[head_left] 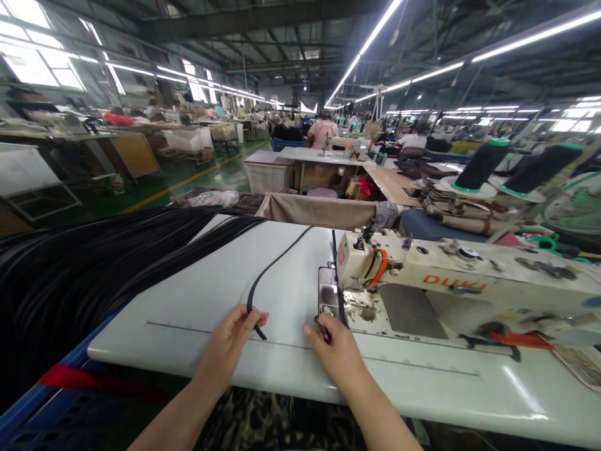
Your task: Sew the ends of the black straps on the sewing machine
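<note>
Black strip point(252, 293) narrow, softly curved; left fingers point(263, 317) pinching it; right fingers point(310, 332) holding small dark object point(323, 332).

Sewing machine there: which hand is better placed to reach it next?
The right hand, probably: it is nearer the sewing machine, though holding something dark; the left hand, farther off, pinches a black strap.

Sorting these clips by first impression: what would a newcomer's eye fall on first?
The mass of black straps at left, then the cream sewing machine with orange lettering at right. Between them, the left hand pinches a single strap over the white table.
</note>
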`<act>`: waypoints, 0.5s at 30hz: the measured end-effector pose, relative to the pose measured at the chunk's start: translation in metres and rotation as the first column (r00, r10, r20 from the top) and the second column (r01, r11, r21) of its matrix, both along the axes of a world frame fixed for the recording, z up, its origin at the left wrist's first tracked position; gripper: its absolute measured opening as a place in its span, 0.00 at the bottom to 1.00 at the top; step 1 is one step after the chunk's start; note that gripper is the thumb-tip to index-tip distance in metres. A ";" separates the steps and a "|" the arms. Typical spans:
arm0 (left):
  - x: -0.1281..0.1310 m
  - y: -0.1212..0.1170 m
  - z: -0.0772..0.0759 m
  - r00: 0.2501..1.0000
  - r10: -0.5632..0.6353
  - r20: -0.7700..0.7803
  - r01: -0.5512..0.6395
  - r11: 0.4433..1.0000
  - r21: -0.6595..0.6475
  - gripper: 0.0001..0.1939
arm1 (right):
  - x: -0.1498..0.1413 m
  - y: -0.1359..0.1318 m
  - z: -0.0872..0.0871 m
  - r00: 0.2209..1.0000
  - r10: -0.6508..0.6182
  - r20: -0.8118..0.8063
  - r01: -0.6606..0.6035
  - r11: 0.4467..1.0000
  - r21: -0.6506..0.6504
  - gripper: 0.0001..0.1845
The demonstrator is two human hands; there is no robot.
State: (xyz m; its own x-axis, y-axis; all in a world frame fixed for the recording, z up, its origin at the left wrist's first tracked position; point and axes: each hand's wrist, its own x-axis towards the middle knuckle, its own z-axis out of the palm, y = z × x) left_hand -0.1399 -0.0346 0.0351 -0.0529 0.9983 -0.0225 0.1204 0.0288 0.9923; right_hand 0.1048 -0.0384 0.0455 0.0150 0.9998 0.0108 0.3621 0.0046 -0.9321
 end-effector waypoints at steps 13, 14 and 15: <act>-0.232 0.046 0.017 0.471 0.401 -0.786 -0.105 0.910 0.401 0.30 | 0.071 -0.053 -0.045 0.542 -0.103 0.834 -0.050 0.987 0.155 0.30; -0.254 0.043 0.019 0.431 0.419 -0.799 -0.131 0.905 0.404 0.31 | 0.073 -0.053 -0.045 0.558 -0.088 0.825 -0.050 0.989 0.139 0.30; -0.275 0.038 0.019 0.397 0.429 -0.812 -0.147 0.903 0.405 0.32 | 0.074 -0.053 -0.045 0.573 -0.078 0.816 -0.048 0.991 0.128 0.30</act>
